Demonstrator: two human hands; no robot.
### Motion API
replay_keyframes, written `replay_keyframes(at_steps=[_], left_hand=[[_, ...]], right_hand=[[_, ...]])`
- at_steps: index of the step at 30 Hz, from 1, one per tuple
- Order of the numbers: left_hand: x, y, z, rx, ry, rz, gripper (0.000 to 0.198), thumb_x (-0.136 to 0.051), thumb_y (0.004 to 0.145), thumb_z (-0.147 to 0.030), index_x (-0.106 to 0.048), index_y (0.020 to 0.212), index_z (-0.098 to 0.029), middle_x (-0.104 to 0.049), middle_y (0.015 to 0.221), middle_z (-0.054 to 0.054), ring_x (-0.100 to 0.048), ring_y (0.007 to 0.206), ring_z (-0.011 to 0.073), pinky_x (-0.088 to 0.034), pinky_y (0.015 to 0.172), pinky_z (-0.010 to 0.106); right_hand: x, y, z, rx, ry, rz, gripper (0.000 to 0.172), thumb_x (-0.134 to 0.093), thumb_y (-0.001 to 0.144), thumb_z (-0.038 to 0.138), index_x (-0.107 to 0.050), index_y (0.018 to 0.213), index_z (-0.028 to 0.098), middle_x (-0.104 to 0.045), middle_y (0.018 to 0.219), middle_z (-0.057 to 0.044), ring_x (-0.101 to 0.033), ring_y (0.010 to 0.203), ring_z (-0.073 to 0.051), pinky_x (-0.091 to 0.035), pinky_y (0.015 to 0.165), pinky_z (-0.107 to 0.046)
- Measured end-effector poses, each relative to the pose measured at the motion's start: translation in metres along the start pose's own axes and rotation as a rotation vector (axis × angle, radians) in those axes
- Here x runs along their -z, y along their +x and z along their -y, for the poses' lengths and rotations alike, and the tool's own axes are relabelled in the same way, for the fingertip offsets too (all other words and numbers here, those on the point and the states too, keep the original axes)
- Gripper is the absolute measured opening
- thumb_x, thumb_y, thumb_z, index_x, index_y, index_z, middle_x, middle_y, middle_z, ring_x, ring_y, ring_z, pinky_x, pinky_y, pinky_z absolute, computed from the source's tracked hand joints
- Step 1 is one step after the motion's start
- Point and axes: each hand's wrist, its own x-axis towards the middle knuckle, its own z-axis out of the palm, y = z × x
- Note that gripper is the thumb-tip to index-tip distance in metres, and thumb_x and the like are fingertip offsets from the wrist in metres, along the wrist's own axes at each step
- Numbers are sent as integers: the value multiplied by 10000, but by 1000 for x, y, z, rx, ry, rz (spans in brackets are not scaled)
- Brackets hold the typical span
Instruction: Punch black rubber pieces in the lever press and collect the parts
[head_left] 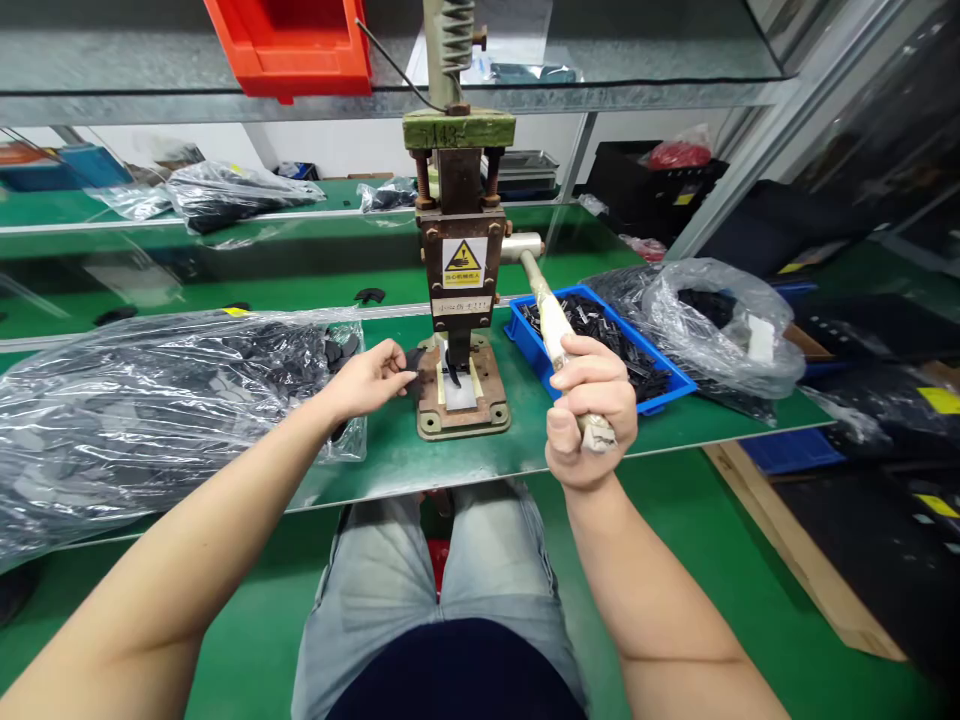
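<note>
press (pixel 461 225), red bin (pixel 304 68): cut off by top edge

The left hand (pixel 367 380) is hovering just inside the table's front edge (pixel 405 490), its thumb and forefinger pinching, the bare left forearm (pixel 247 490) slanting in from the lower left. The right hand (pixel 596 410) is gripping with curled fingers, the right forearm (pixel 645 580) angling from the lower right.

Bright, even light glints on the large clear plastic bag (pixel 187 405) (white streaks along its folds); wide-angle distortion stretches the edges; the upper right is dim, blurred.
</note>
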Motion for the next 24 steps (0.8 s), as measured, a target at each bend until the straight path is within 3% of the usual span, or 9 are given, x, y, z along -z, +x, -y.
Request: replay_keyframes(at_steps=[4, 7, 14, 24], left_hand=[[-24, 18, 6, 67, -228, 6, 453, -871, 790, -431, -567, 1064, -235, -665, 741, -35, -699, 658, 173, -545, 654, 290], [-30, 28, 6, 113, -212, 34, 377, -855, 813, -473, -633, 950, -200, -694, 718, 3, -670, 634, 154, -510, 626, 267], [-38, 38, 5, 167, -173, 18, 469, -842, 828, -573, -557, 748, -209, -649, 593, 2, -616, 539, 135, -408, 519, 229], [-36, 46, 6, 252, -277, 96, 506, -917, 778, -551, -557, 714, -200, -651, 543, 11, -574, 472, 103, -381, 472, 204]], right_hand=[[0, 0, 0, -2, -15, 9, 113, -662, 946, 378, -603, 905, 291, -658, 885, -15, -724, 1113, -289, -606, 1057, -631], [0, 0, 0, -1, -21, 6, 117, -664, 946, 384, -602, 907, 293, -650, 873, -11, -727, 1108, -288, -611, 1054, -632], [-2, 0, 0, 1, -1, -17, 126, -668, 951, 387, -606, 915, 284, -656, 879, -17, -725, 1125, -287, -605, 1058, -619], [-5, 1, 3, -29, -7, -40, 118, -665, 943, 376, -595, 895, 295, -641, 853, -14, -720, 1096, -286, -607, 1048, -630]])
